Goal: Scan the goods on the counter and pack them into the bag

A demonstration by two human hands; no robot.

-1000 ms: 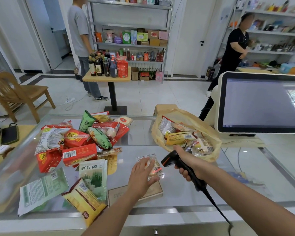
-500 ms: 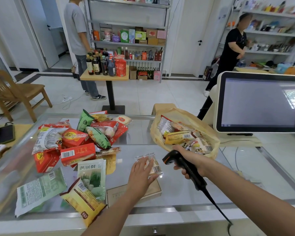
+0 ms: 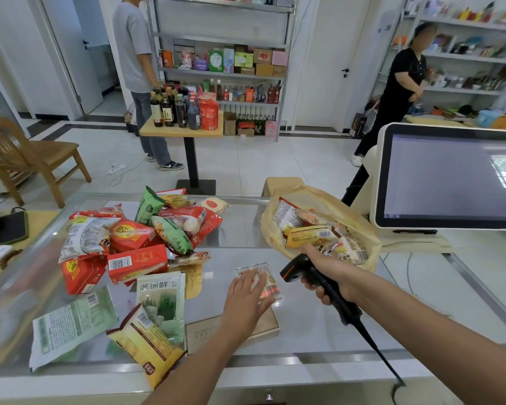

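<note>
Near-edge goods: a yellow snack packet and a pale green sachet lie at 8 o'clock of the left hand, apparently not yet scanned.
Left hand: the left hand lies flat with its fingers straight and spread. It presses the small clear packet onto the glass counter and grips nothing.
Right hand: the right hand is curled round the handle of the barcode scanner, at 3 o'clock of the packet, with the nose aimed at it.
Step in hand: scanning the packet. Press the film flat so the code does not wrinkle. Leave the bars uncovered by the fingers. Lay the red light across the full width of the code. Tilt the scanner slightly against glare from film and glass.
Packet appearance: transparent wrapper, pale contents, white label with black bars at its 5 o'clock corner. Red scan light falls on the label. The packet is probably light and slippery.
Packet position: on the counter between the two hands, partly under the left fingers.
Waiting heap: the pile of red, green and white packets sits at 10 o'clock, well apart.
Bag: the tan plastic bag sits at 1 o'clock, just behind the right hand. Its mouth is open and several packets are inside.
Display: the till screen stands at 2 o'clock, beyond the bag.
</note>
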